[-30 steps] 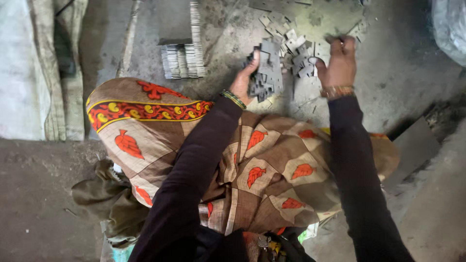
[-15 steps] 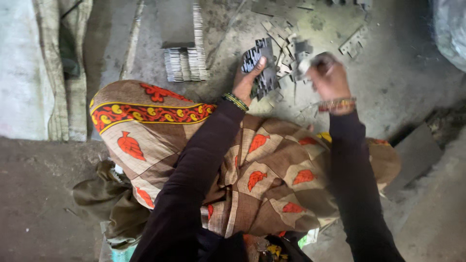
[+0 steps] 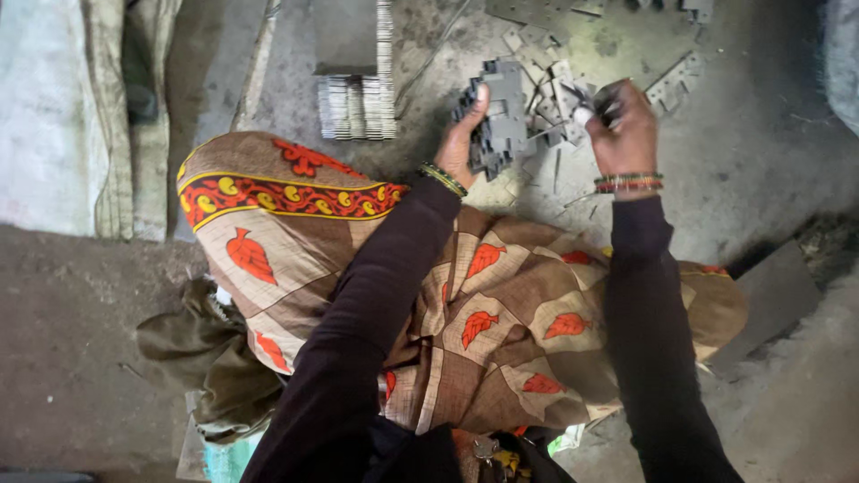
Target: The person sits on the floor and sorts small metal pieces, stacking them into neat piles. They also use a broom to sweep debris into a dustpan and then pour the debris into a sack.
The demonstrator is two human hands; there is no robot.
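Metal plates (image 3: 497, 118) stacked in left hand (image 3: 465, 136) fingers; right hand (image 3: 624, 127) pinches one piece (image 3: 598, 100).

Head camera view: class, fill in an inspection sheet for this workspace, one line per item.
Surface: dusty grey concrete floor.
Job's things: stack of flat grey metal pieces held in the left hand; one small piece in the right hand.
Clutter: loose metal pieces on the floor; neat rows of stacked plates.
Grippers: both hands closed on metal pieces.
Cables: nothing seen.
Surroundings: pale sack at left, grey slab at right, patterned cloth over the lap.
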